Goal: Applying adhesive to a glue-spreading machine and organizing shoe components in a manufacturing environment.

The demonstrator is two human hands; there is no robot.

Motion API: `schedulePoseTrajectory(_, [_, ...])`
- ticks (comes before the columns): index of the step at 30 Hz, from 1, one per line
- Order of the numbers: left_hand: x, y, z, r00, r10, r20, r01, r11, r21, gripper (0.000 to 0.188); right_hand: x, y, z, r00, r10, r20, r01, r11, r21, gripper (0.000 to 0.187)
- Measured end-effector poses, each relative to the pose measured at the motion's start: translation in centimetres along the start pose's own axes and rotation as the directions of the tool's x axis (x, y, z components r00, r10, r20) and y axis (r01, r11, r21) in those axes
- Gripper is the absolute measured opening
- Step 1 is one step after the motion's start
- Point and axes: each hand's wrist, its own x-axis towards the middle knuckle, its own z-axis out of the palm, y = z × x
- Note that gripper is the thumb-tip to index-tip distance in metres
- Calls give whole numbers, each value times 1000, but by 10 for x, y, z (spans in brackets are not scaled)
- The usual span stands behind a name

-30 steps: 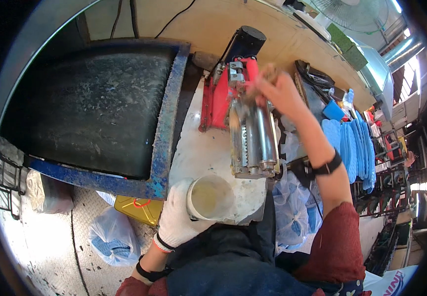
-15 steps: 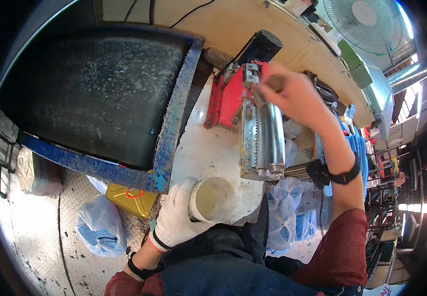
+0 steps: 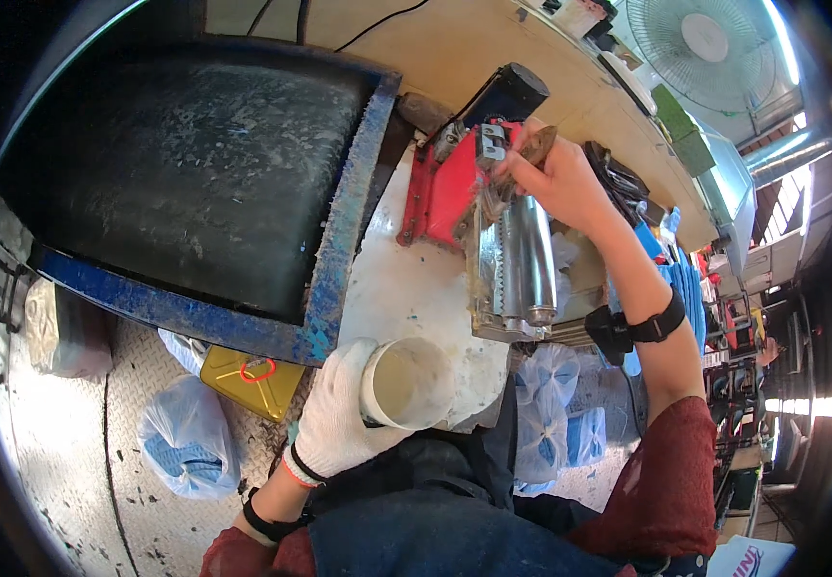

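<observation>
In a white knitted glove, my left hand [image 3: 339, 409] is closed around the side of a white cup [image 3: 373, 385], tilted so its stained pale inside shows. My bare right hand [image 3: 562, 183] grips a brown tool, perhaps wooden-handled [image 3: 539, 144], whose kind I cannot make out. It is held at the far end of a small roller machine [image 3: 531, 269], which has shiny metal rollers, a toothed metal strip and a red body [image 3: 447, 197]. The tool's lower end is hidden by my fingers and the machine's metal parts.
A large black panel [image 3: 195, 192] in a worn blue frame [image 3: 325, 240] fills the left. Below it stand a gold can [image 3: 252, 385] and a plastic bag with blue contents [image 3: 190, 447]. More bags [image 3: 551, 413] lie right of the white worktop [image 3: 406, 279]. A fan [image 3: 705, 38] stands far right.
My right hand was blurred by motion and is now sharper, its wrist turned so more of the brown tool shows. The left hand still holds the cup.
</observation>
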Motion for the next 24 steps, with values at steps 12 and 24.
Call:
schedulePoseTrajectory(12, [-6,7,7,998,7,56,-10,999,45,85,-58,-37,3,964,250,88,-266,912,313,19])
schedulePoseTrajectory(24, [-2,9,10,999,-23,33,21,999,50,82,-100,-35,9,989,67,-130,-49,989,140,20])
